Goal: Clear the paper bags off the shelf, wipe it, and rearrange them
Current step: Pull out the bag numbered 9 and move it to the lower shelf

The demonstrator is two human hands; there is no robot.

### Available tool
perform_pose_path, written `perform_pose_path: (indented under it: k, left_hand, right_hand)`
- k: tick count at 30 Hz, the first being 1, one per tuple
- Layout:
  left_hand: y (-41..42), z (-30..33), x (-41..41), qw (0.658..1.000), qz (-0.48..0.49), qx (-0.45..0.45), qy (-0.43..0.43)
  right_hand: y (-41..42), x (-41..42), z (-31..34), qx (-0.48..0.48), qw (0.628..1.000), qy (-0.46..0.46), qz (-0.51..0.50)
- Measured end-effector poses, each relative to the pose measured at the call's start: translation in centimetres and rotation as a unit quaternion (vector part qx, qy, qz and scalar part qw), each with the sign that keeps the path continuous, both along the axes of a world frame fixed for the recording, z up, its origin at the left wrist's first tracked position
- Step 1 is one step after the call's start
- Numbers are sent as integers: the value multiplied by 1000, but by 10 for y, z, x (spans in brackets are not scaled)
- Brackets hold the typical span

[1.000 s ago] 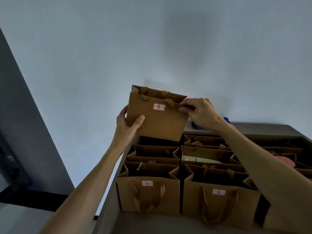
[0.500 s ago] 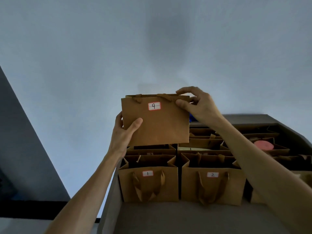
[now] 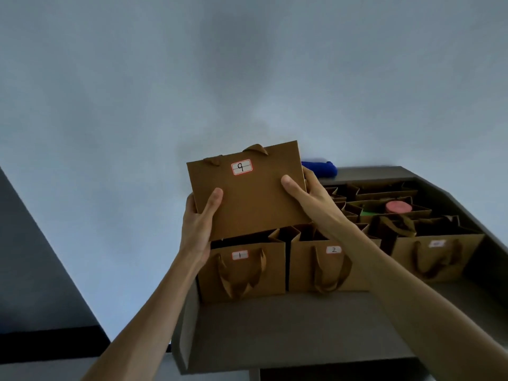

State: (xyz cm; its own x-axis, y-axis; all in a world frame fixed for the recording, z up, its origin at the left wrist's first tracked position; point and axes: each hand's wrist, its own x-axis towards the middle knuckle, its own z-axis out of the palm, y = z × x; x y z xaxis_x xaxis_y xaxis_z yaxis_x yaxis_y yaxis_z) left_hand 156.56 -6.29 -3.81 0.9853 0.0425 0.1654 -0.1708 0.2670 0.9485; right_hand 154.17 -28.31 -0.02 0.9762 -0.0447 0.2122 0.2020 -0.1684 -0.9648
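A brown paper bag labelled 9 (image 3: 253, 193) is held up in the air above the front row of bags, its face towards me. My left hand (image 3: 199, 218) grips its lower left edge, thumb on the front. My right hand (image 3: 308, 193) grips its right side, thumb on the front and fingers behind. Below it on the grey shelf (image 3: 288, 325) stand bag 1 (image 3: 242, 268) and bag 2 (image 3: 330, 265), with a third labelled bag (image 3: 437, 257) to the right. Several more bags stand in rows behind them.
A blue cloth (image 3: 321, 169) lies at the back of the shelf by the wall. A pink round lid (image 3: 398, 207) shows inside one back bag. The shelf's front strip is bare. A dark panel (image 3: 35, 270) rises at the left.
Bag 9 has come forward and nearer to me, away from the back row. My right hand slid from the bag's top corner down to its right side.
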Motion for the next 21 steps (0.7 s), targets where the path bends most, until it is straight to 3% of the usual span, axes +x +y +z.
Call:
perform_pose_path:
  k: [10, 21]
  left_hand:
    - [-28, -9, -58, 999, -8, 21, -31]
    - [-110, -59, -134, 995, -92, 20, 14]
  right_hand:
    - [-35, -58, -17, 14, 1000, -3, 18]
    - [-119, -160, -79, 47, 997, 52, -35]
